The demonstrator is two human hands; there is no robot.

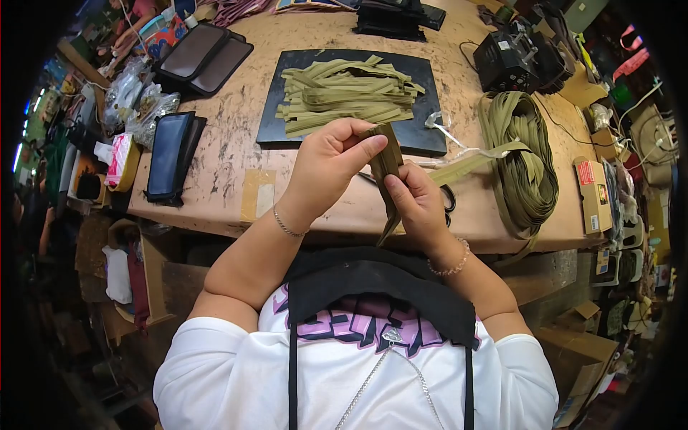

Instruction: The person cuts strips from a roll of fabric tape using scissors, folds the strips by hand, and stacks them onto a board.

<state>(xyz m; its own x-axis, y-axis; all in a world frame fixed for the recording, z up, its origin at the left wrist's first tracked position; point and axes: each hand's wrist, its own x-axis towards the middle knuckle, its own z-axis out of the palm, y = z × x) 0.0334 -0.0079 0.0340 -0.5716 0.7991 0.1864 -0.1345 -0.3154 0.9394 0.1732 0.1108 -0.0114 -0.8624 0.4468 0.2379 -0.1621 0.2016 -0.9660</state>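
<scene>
My left hand [335, 156] pinches the upper end of an olive-green zipper tape [388, 152] between thumb and fingertips. Lower down, my right hand [417, 199] is closed around the same tape, whose tail hangs toward the table edge. Just beyond my hands, a pile of cut olive zipper strips [344, 93] lies on a dark board [269, 125]. To the right rests a big looped bundle of the same tape [522, 158], with one length reaching toward my right hand. Black scissor handles [449, 199] show partly behind that hand.
Dark rectangular panels [193, 51] and black pouches [172, 154] lie on the table's left side. A black machine [507, 61] stands at the back right. Cardboard boxes [591, 195] sit by the right edge. Another person's arm [129, 32] shows at the far left.
</scene>
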